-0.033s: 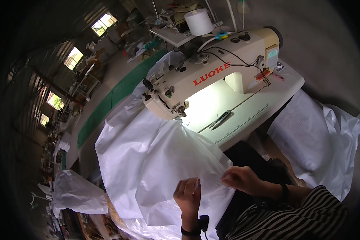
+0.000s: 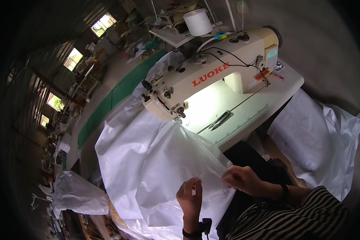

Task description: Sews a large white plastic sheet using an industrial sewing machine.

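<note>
A large white plastic sheet (image 2: 160,160) spreads from under the sewing machine's needle area down to my lap, with creases and a shiny, filmy lower part. My left hand (image 2: 189,197) is in front of the sheet, fingers curled into a pinch; whatever is between them is too small to make out. To its right, my right hand (image 2: 244,180) pinches at the right edge of the sheet, fingertips partly hidden. The sewing machine (image 2: 212,76) stands above both hands, its lamp lighting the bed. Thread snips (image 2: 221,120) lie on the bed.
Ruler marks (image 2: 242,126) run along the machine table's near edge. More white sheeting (image 2: 312,136) hangs at the right, and another white piece (image 2: 78,194) lies at lower left. A thread cone (image 2: 198,23) stands behind the machine. A green strip (image 2: 116,92) stretches across at left.
My left hand has shifted slightly to the right, toward my right hand. The sheet, the machine and the snips look the same.
</note>
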Tool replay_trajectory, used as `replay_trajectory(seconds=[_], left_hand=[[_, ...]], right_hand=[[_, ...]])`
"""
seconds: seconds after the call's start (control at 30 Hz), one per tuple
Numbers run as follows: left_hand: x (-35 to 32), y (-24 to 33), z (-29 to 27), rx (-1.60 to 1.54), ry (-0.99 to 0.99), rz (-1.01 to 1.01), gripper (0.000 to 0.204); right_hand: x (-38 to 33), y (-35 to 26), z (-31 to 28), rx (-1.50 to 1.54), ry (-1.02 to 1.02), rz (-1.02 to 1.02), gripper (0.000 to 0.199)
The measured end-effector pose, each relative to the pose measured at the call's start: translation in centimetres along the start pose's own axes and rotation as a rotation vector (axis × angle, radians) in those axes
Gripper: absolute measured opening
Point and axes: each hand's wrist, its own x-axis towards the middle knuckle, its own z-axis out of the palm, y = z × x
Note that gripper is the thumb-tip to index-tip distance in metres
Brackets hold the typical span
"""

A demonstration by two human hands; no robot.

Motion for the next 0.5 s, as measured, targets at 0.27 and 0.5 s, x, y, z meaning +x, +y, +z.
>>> replay_trajectory(seconds=[0.27,0.5], left_hand=[[-1.0,2.1,0.4,-0.268,-0.016,-0.47,0.016],[-0.9,2.7,1.7,-0.766,-0.116,-0.614,0.019]], right_hand=[[-0.1,-0.7,0.8,-0.508,0.049,-0.527,0.019],[0.4,-0.7,1.6,-0.663,-0.074,-0.632,0.02]])
